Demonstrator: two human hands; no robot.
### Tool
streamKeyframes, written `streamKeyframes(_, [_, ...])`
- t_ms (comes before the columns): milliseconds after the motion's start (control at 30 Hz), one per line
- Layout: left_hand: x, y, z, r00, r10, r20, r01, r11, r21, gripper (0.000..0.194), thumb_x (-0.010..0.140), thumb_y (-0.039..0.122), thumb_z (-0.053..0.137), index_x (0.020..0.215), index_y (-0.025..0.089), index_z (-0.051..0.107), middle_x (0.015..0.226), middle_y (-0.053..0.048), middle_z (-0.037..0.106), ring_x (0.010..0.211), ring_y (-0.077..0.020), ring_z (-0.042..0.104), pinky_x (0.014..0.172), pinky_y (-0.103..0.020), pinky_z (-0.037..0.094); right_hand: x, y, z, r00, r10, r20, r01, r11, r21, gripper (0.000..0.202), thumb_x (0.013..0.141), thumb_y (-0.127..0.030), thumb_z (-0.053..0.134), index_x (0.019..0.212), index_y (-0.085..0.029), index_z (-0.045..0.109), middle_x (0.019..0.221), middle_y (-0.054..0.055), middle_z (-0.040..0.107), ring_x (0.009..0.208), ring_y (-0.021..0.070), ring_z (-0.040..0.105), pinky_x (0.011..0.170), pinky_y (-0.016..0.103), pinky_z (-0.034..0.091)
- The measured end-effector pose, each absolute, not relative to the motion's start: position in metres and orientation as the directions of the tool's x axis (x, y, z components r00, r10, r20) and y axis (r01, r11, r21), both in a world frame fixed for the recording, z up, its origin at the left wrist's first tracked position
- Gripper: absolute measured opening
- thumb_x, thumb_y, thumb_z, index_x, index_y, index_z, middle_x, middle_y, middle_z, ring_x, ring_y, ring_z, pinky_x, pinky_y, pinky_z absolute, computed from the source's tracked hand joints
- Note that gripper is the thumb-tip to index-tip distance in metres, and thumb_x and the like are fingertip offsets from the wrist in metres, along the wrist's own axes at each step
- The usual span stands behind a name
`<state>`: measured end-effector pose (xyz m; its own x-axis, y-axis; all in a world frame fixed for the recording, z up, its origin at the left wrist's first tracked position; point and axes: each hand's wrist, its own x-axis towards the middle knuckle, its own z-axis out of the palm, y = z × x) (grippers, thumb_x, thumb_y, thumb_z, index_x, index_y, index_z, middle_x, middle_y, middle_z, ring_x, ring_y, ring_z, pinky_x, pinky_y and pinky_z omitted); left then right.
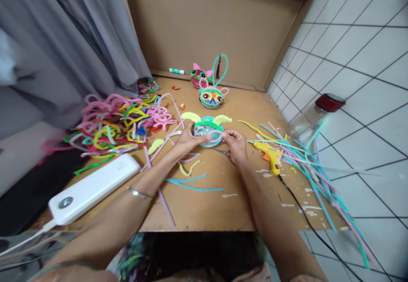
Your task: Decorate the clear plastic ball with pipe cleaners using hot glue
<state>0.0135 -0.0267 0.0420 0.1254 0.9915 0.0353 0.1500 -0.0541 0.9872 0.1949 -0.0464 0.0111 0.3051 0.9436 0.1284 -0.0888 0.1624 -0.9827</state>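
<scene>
My left hand (187, 141) is closed around the left side of a round clear craft figure (204, 130) banded in turquoise and green pipe cleaner. Two fuzzy pale-yellow ears (223, 119) stick out from its top. Against its front lies a curved lilac pipe cleaner (216, 133), whose right end my right hand (236, 145) pinches between thumb and fingertips. Small scissors (221, 151) show just under the right hand, blades pointing left; whether the lower fingers hold their handles is hard to tell.
Behind stand two finished-looking animal figures (211, 98). To the left are a heap of coloured pipe cleaners (111, 122) and a white power bank (95, 187). At right lie a yellow glue gun (270, 156) with its cord, long pipe cleaners (314, 171) and a red-lidded bottle (318, 112).
</scene>
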Motion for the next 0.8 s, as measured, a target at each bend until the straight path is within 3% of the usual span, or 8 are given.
streamKeyframes(367, [0.0093,-0.0229,0.0351,0.183,0.976,0.119,0.211,-0.157,0.965,0.066,0.056,0.056,0.082,0.102,0.015,0.058,0.094,-0.006,0.065,0.089,-0.0238,0.061,0.078,-0.034,0.049,0.1990,-0.0474,0.0116,0.291,0.950,0.112,-0.134,0.156,-0.979,0.033,0.055,-0.043,0.084,0.068,-0.020,0.064,0.058,-0.004,0.062,0.057,0.0106,0.054,0.061,0.025,0.045])
streamKeyframes(800, [0.0078,-0.0224,0.0357,0.185,0.975,0.125,0.239,-0.168,0.956,0.064,0.055,0.054,0.082,0.098,0.015,0.054,0.091,-0.004,0.063,0.084,-0.0214,0.061,0.069,-0.029,0.047,0.1998,-0.0474,0.0125,0.279,0.958,0.063,-0.182,0.117,-0.976,0.031,0.052,-0.039,0.083,0.066,-0.020,0.064,0.056,-0.005,0.058,0.056,0.0094,0.051,0.061,0.025,0.042])
